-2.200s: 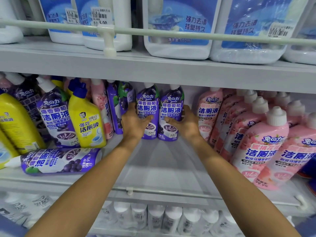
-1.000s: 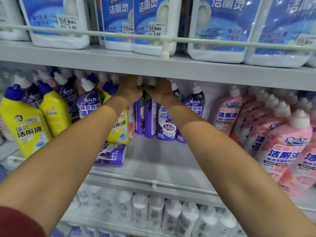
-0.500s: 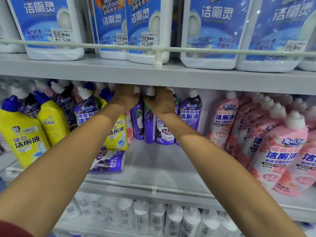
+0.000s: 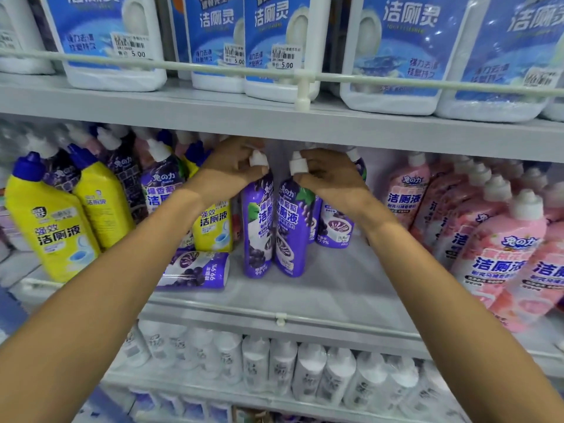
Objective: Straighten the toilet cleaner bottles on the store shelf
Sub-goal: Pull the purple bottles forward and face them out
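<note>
- The left hand has its fingers curled round the neck of the left purple bottle, with the white cap poking out between them.
- The right hand grips the neck of the right purple bottle in the same way, pinching just under its white cap.
- Both toilet cleaner bottles stand upright on the middle shelf, near the centre of the view. They are side by side with their bodies touching and their grape labels facing forward.
- At 3 o'clock from the pair, further back and partly behind the right wrist, stands another purple bottle.
- At 8 o'clock from the pair, a purple bottle lies on its side near the shelf front.
- Just behind it, at 9 o'clock from the pair, is a small yellow bottle. More yellow bottles with blue caps lean further out at 9 o'clock, mixed with purple ones.
- At 3 o'clock, well apart from the pair, rows of pink bottles lean to the left.
- At 12 o'clock, the upper shelf carries blue-labelled white jugs behind a white rail.
- At 6 o'clock, the lower shelf holds a row of white bottles.
</note>
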`<state>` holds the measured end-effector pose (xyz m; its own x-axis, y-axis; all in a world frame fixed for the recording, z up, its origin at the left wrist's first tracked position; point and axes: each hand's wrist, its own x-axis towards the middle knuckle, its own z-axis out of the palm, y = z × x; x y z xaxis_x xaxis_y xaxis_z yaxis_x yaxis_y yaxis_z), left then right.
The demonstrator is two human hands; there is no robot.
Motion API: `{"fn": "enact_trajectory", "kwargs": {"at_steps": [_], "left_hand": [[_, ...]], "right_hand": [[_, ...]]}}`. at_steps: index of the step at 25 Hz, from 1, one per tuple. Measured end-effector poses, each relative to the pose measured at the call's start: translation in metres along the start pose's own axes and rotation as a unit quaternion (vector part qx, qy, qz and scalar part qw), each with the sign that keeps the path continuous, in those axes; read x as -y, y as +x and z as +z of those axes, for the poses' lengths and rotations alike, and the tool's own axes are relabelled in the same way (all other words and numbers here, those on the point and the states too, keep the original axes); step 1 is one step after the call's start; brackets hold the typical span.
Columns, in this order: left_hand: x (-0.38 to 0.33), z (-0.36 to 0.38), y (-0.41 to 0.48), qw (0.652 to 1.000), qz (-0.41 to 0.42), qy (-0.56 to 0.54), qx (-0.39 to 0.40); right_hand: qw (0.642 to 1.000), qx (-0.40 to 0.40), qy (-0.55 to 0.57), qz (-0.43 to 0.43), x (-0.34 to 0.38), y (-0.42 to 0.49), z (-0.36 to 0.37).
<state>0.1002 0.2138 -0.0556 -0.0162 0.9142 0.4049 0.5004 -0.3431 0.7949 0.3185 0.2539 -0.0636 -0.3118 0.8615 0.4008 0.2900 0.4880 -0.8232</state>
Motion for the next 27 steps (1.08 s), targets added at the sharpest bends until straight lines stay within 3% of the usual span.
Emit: {"fn": "enact_trajectory", "kwargs": {"at_steps": [4, 7, 11, 14, 17, 20, 24, 27], "left_hand": [[0.022, 0.026, -0.03, 0.993, -0.09, 0.055, -0.06], [0.024, 0.034, -0.033, 0.993, -0.089, -0.002, -0.078], [0.02, 0.04, -0.036, 0.985, -0.063, -0.161, 0.019], [0.019, 0.059, -0.036, 0.979, -0.038, -0.192, 0.057], [0.02, 0.076, -0.037, 0.989, -0.034, -0.138, 0.031], [0.035, 0.083, -0.043, 0.993, -0.108, -0.052, 0.019], [0.042, 0.082, -0.036, 0.99, -0.1, -0.078, 0.057], [0.042, 0.087, -0.03, 0.994, -0.071, -0.072, 0.035]], "right_hand": [[0.994, 0.005, -0.107, -0.009, -0.021, -0.034, 0.006], [0.991, 0.002, -0.13, -0.004, -0.035, -0.04, 0.001], [0.997, 0.077, -0.03, 0.003, -0.04, -0.049, -0.045], [0.992, 0.12, 0.021, 0.032, -0.043, -0.058, -0.081], [0.997, 0.06, -0.02, 0.048, -0.059, -0.062, -0.079], [0.997, -0.001, -0.069, 0.038, -0.075, -0.073, -0.06], [0.997, 0.011, -0.077, 0.024, -0.083, -0.069, -0.068], [0.993, 0.034, -0.101, 0.044, -0.089, -0.056, -0.079]]}}
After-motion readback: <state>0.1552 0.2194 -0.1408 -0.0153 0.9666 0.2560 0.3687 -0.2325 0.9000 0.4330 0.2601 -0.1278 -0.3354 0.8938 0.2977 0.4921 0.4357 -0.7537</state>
